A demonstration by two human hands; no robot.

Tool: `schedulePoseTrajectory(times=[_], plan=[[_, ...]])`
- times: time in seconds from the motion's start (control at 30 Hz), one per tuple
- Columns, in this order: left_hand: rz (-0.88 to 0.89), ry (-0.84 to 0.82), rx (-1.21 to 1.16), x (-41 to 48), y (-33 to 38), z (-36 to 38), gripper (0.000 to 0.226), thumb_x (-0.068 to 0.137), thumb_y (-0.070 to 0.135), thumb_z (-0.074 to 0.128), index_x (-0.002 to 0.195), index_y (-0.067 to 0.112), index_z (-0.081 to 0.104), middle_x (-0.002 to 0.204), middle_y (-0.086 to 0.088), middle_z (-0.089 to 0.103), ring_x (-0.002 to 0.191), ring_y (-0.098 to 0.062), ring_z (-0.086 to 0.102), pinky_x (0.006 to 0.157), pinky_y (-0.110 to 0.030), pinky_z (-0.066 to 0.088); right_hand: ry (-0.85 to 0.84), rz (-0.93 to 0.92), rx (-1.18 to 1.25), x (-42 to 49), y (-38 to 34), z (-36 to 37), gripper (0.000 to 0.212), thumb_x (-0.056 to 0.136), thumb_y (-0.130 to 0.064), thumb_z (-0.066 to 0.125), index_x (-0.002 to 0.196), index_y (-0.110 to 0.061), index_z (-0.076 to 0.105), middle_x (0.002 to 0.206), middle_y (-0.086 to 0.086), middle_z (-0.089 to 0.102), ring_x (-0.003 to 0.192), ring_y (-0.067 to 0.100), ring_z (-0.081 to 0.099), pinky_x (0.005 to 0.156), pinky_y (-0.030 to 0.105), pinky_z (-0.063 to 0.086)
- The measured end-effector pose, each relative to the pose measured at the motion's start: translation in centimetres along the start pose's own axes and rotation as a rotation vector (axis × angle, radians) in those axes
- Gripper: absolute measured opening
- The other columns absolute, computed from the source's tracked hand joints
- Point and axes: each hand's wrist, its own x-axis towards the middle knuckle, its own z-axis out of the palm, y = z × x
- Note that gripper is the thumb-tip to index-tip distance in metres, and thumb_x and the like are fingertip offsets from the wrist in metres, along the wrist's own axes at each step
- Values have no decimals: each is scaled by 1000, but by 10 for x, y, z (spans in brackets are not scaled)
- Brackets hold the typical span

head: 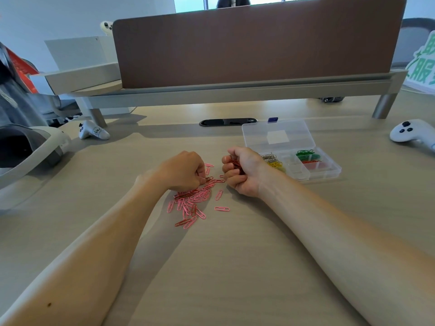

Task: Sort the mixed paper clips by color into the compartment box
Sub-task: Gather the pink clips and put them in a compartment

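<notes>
We've got the compartment box sitting open on the desk, with its clear lid flipped back on the far side. Inside the box we can see silver clips and yellow clips in the sections at its left end, green clips in a far section toward the right, and red clips in the section just in front of the green ones.

The right hand is just left of the box, partly covering its left end from our view. It's balled into a fist around a bunch of dark red clips that poke out between thumb and fingers.

A bit further left of the box, the left hand has its fingers curled with the tips down on the far edge of the loose pile. There's a darker clip right at the fingertips, but we can't tell if it's actually pinched. The pile is mostly pink with a few darker red ones mixed in, spread on the desk left of the box and nearer to us.

One white controller lies well off to the right of the box.
</notes>
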Motion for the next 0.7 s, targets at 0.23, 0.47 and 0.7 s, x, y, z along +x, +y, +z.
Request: schedulePoseTrajectory(times=[0.23, 0.47, 0.7], plan=[[-17, 80, -108, 1, -5, -5, 8, 86, 10, 64, 83, 8, 71, 74, 3, 65, 63, -5, 54, 60, -19, 41, 7, 7, 22, -1, -1, -1, 38, 100, -31, 35, 65, -17, 40, 48, -3, 31, 32, 6, 22, 25, 14, 13], [143, 335, -342, -1, 10, -11, 4, 86, 12, 68, 83, 11, 70, 73, -2, 67, 65, -17, 59, 65, -29, 50, -4, 54, 20, -2, -2, 1, 40, 99, -32, 36, 69, -9, 48, 50, 2, 38, 32, 7, 29, 24, 13, 19], [251, 364, -364, -1, 22, -6, 7, 78, 20, 77, 85, 20, 77, 76, 4, 73, 68, -23, 61, 68, -36, 53, -132, 138, -30, -8, 3, 6, 31, 92, -24, 38, 68, -8, 50, 56, 7, 46, 44, 10, 44, 25, 13, 27]])
